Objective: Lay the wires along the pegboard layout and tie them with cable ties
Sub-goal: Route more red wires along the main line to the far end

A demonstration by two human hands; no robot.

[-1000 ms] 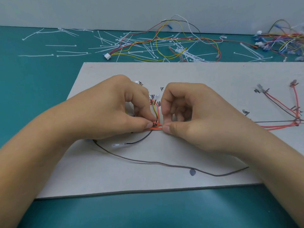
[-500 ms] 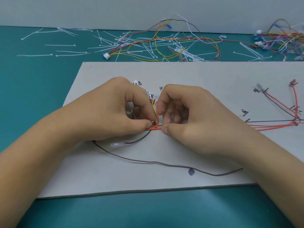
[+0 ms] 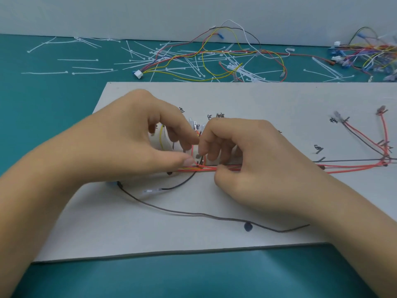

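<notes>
A grey layout board (image 3: 247, 97) lies on the teal table. A bundle of red, orange and yellow wires (image 3: 207, 167) runs left to right across its middle and fans out into red and dark branches (image 3: 363, 140) at the right. My left hand (image 3: 133, 138) pinches the bundle with thumb and forefinger at the centre. My right hand (image 3: 247, 155) pinches the same bundle just to the right, thumb underneath. A loose dark wire (image 3: 204, 215) curves across the board's near part. A short black wire with a clear terminal (image 3: 150, 191) lies below my left hand.
Many white cable ties (image 3: 86, 67) lie scattered on the teal table behind the board. A loose harness of yellow, red and white wires (image 3: 214, 54) sits there too, and another tangle (image 3: 369, 54) is at the far right. A pale wall closes the back.
My left fingers have lifted and spread a little, showing a yellow wire under them. My right hand has shifted slightly right along the bundle.
</notes>
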